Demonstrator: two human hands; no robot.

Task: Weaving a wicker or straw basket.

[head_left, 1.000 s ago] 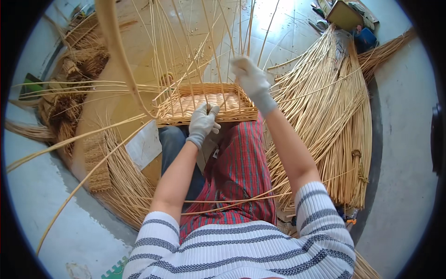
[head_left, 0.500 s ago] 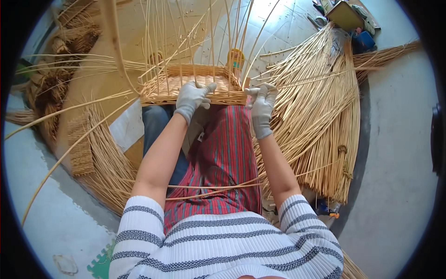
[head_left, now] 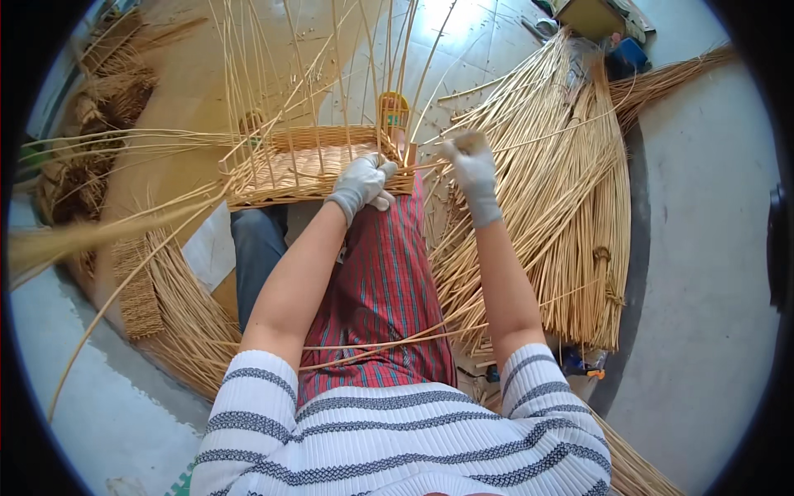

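Note:
A shallow rectangular wicker basket (head_left: 285,197) rests across my knees, with tall upright rods rising from its sides. My left hand (head_left: 364,183), in a light grey glove, is closed over the near rim close to the right corner. Off the basket's right corner, my gloved right hand (head_left: 473,169) is closed and slightly blurred. A thin wicker rod (head_left: 430,165) runs from that corner into its fingers. Several long rods stick out to the left of the basket, one of them a thick blurred rod (head_left: 74,240).
A large bundle of loose wicker rods (head_left: 546,223) lies on the floor to my right. On the left are a woven strip (head_left: 136,289) with long rod ends and dark, rough bundles (head_left: 78,161). A blue container (head_left: 626,56) stands at the far right.
My left hand has shifted right along the near rim to the corner. My right hand has drawn away from the basket. The thick rod at the left corner has swung down to the left.

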